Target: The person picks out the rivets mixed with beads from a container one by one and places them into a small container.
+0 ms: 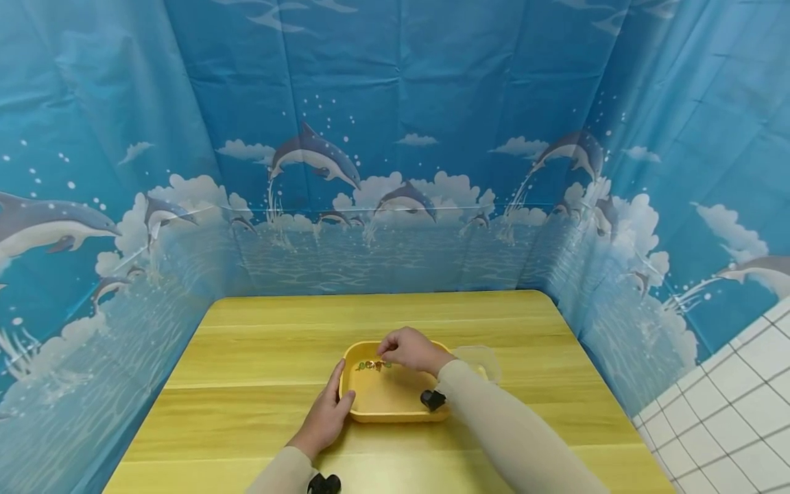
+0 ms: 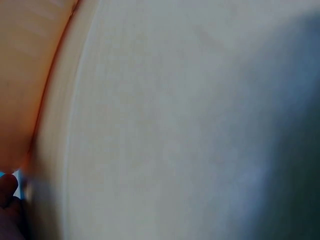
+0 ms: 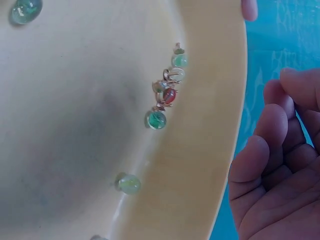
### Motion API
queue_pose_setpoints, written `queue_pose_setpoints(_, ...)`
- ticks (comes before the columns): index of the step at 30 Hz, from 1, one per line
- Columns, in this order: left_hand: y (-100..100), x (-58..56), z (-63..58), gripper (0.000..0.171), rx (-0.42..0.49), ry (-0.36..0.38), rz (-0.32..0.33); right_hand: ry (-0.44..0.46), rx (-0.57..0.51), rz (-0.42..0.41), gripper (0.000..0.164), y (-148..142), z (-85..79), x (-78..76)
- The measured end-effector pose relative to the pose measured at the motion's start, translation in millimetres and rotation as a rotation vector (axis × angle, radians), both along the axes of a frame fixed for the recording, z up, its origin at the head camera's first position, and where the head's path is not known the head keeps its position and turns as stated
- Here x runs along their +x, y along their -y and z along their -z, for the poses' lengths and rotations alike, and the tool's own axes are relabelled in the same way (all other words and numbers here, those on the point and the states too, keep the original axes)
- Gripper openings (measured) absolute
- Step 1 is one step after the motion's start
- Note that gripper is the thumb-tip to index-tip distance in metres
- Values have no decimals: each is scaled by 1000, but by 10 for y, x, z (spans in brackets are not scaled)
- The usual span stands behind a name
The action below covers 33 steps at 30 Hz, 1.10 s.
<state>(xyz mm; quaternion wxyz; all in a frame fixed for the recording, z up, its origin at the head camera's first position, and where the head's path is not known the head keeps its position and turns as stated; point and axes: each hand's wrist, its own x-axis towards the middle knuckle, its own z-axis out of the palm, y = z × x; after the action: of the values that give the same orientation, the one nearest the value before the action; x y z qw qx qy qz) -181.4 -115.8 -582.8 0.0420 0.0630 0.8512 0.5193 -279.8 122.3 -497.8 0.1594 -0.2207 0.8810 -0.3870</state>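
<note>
A shallow yellow tray [image 1: 395, 416] stands on the table in the head view. At its left side my left hand [image 1: 321, 418] holds it, thumb by the rim and fingers along the outer wall. My right hand [image 1: 413, 351] hangs over the far part of the tray. In the right wrist view its fingers are curled, with the thumb against a fingertip; whether anything small is between them is hidden. Beneath it, a green glass marble [image 3: 156, 120], a red one [image 3: 169, 95] and small coppery metal pieces [image 3: 162, 106] lie in a row. A paler marble [image 3: 130, 184] lies apart.
Partly behind my right forearm, a clear plastic dish or lid [image 1: 487, 355] lies on the wood-grain table [image 1: 265, 343]. Another marble [image 3: 27, 10] sits elsewhere in the tray. Blue dolphin-print sheeting [image 1: 382, 254] surrounds the table on the far side and flanks.
</note>
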Motion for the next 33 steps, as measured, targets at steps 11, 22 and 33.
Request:
queue_pose_setpoints(11,6,-5,-1,69,-15,-9,-15,56,-51,25,11,-141,-182,47)
queue_pose_setpoints(22,6,-3,-1,68,-17,-2,-19,43,-53,32,13,-312,-326,86)
queue_pose_setpoints(33,8,5,14,68,-17,4,-21,-13,-24,60,11,-538,-392,109)
